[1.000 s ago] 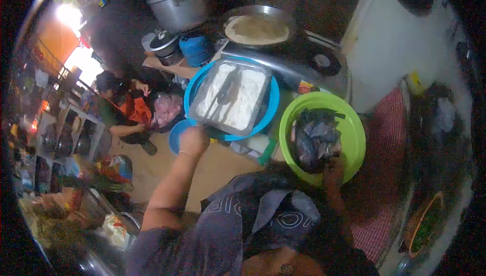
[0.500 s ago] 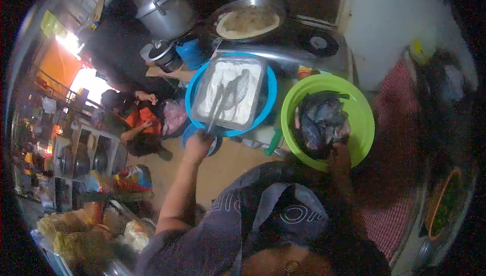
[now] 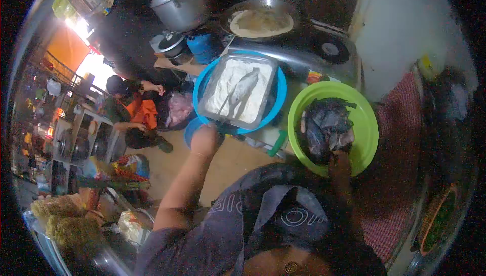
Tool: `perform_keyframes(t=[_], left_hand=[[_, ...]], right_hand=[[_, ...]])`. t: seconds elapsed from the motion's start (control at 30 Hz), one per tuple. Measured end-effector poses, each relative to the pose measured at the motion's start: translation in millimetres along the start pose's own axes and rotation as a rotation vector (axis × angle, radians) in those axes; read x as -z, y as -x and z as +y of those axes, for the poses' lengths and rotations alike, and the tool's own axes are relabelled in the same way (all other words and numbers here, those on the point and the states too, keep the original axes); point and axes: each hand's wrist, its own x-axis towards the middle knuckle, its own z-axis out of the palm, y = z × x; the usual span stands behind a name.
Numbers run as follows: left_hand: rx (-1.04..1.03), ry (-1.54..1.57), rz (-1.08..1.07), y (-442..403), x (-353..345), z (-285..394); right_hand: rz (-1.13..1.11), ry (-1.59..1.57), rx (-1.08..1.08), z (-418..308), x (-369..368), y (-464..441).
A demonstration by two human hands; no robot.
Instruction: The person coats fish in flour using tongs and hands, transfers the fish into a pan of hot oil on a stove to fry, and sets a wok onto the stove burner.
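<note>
My left hand is closed around the handle end of metal tongs. The tongs reach over a clear rectangular container of white flour, down to a flour-dusted fish lying in it. I cannot tell if the tips grip the fish. The container rests on a blue basin. My right hand is at the near rim of a green basin, next to dark raw fish; its fingers are too dark to make out.
A wide pan of bubbling oil sits on the stove, with a large pot to its left. Another person sits low at the left. A smaller blue container is below my left hand.
My left hand has shifted slightly up and right, and the tongs have turned, showing narrower over the flour. The whole view has shifted a little. My right hand stays at the green basin.
</note>
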Motion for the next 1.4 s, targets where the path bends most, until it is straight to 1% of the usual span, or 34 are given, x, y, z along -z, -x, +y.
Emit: perform_keyframes(t=[0.07, 0.17, 0.27, 0.37, 0.43, 0.47, 0.5, 0.53, 0.6, 0.63, 0.7, 0.73, 0.8, 0.83, 0.9, 1.0, 1.03, 1.1, 1.13, 1.2, 1.23, 1.33, 1.37, 1.4], left_hand=[[-0.018, 0.028, -0.014, -9, -5, 0], [-0.101, 0.169, 0.001, -11, -4, -5], [-0.017, 0.406, -0.065, -13, 1, -17], [0.032, 0.294, -0.109, -13, 25, -13], [0.106, 0.488, -0.118, -15, 21, -25], [0.143, 0.586, -0.123, -13, 20, -25], [-0.003, 0.456, 0.042, 0, 22, -26], [0.089, 0.535, -0.053, 8, 43, -10], [0.282, 0.686, -0.247, 20, 74, 13], [0.331, 0.697, -0.277, 23, 80, 15], [0.426, 0.719, -0.333, 29, 85, 16], [0.364, 0.653, -0.275, 30, 81, 13], [0.242, 0.521, -0.163, 33, 67, 2], [0.19, 0.512, -0.112, 33, 57, -6], [0.084, 0.495, -0.009, 29, 40, -20], [0.309, 0.798, -0.351, 35, 85, 8], [0.35, 0.824, -0.457, 33, 87, 8], [0.427, 0.871, -0.67, 30, 90, 8], [0.402, 0.955, -0.667, 27, 82, 6], [0.351, 1.117, -0.664, 17, 49, 0], [0.313, 1.103, -0.679, 6, 42, 4], [0.311, 1.327, -0.695, -29, 17, 13], [0.338, 1.404, -0.714, -37, 13, 19], [0.338, 1.436, -0.71, -48, 5, 20]], right_hand=[[0.02, -0.014, 0.043, 7, -3, 3], [0.043, -0.035, 0.079, 13, -5, 4], [0.071, -0.01, 0.068, 2, -1, 7], [0.066, 0.006, 0.048, 1, 4, 7], [0.064, 0.043, 0.063, 8, 2, 7], [0.034, 0.055, 0.037, 10, 1, 6], [0.004, 0.066, 0.009, 11, 1, 6], [-0.028, 0.076, -0.02, 11, 0, 6], [-0.023, 0.015, 0.003, 13, 0, 6], [-0.022, -0.015, 0.017, 13, 0, 6], [0.015, 0.064, 0.066, 23, -8, 9], [0.036, 0.104, 0.09, 22, -9, 7], [-0.012, 0.043, -0.044, 21, -10, 7], [-0.037, 0.012, -0.111, 19, -10, 6], [-0.004, 0.056, -0.06, 17, -10, 7], [-0.006, 0.068, -0.031, 20, -10, 3], [-0.017, 0.061, -0.029, 24, -13, 2], [-0.058, 0.186, -0.03, 54, -28, 16], [-0.081, 0.246, -0.034, 63, -34, 21], [-0.054, 0.164, -0.018, 42, -23, 15], [-0.04, 0.124, -0.012, 32, -18, 13], [-0.026, 0.103, -0.003, 37, -16, 12], [-0.004, 0.086, -0.007, 44, -21, 14], [0.016, 0.069, -0.01, 51, -28, 14]])
